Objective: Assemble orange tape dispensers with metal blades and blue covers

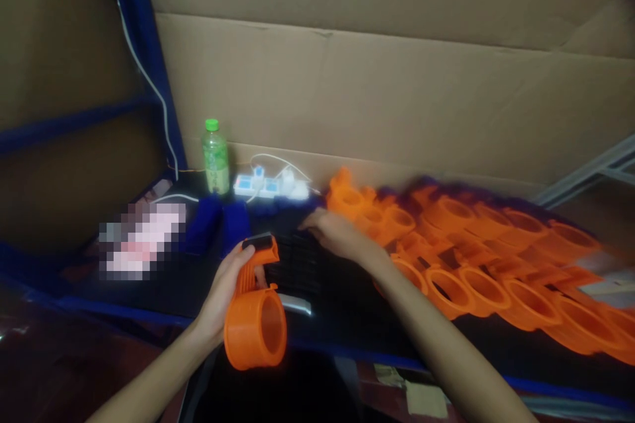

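My left hand [223,287] grips an orange tape dispenser [255,330] by its handle. The dispenser's wide ring hangs lowest, and a black strip lies across its upper end by my thumb. My right hand [335,231] reaches over the dark table, its blurred fingers drawn together and pointing left; whatever they hold, if anything, cannot be made out. Close by that hand are dark blue pieces [286,205] and a stack of black strips [296,261]. Many more orange tape dispensers [449,291] are piled to its right, partly behind my right forearm.
A green-capped bottle [215,162] and a white power strip [270,186] with cables stand along the cardboard wall [387,92]. Two blue blocks [203,225] sit left of centre. A silvery piece [295,305] lies near the front edge. Blue metal posts [141,46] frame the left side.
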{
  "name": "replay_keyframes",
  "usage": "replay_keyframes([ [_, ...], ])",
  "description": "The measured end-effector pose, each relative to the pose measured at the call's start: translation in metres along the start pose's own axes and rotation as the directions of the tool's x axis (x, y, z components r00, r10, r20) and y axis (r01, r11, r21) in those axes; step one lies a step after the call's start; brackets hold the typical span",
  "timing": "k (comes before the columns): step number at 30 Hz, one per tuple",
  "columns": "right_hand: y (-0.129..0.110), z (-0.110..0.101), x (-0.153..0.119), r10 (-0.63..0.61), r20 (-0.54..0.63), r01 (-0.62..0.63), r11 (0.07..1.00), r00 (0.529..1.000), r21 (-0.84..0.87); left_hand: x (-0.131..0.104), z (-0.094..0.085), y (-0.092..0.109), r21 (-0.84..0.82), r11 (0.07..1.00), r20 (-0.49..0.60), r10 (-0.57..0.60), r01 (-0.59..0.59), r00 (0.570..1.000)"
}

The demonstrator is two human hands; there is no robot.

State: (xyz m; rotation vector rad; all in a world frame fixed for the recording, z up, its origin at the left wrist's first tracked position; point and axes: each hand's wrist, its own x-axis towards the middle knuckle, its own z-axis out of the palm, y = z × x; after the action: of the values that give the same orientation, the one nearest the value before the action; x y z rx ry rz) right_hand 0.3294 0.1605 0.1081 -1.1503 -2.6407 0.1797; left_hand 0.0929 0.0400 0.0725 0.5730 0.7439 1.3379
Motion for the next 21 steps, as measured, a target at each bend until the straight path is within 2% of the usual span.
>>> replay_keyframes([
  [6, 0.007, 0.007, 0.0, 0.007, 0.002, -0.007, 0.999, 1.0, -0.038, 0.0, -0.001, -0.002, -0.003, 1.0, 0.001, -0.031, 0.031, 1.0],
  [11, 0.007, 0.015, 0.001, 0.009, -0.046, -0.011, 0.999, 0.999, -0.044, 0.0, -0.001, -0.002, -0.015, 0.998, -0.015, -0.066, 0.066, 0.998],
  [16, 0.006, 0.022, 0.004, 0.039, -0.174, -0.038, 0.999, 0.984, 0.008, 0.001, -0.001, 0.0, 0.021, 0.999, 0.008, -0.037, 0.037, 0.999],
  [21, -0.003, 0.019, 0.004, 0.088, -0.342, -0.051, 0.992, 0.936, 0.116, 0.001, 0.002, -0.001, -0.047, 0.999, -0.033, -0.002, 0.0, 0.999],
])
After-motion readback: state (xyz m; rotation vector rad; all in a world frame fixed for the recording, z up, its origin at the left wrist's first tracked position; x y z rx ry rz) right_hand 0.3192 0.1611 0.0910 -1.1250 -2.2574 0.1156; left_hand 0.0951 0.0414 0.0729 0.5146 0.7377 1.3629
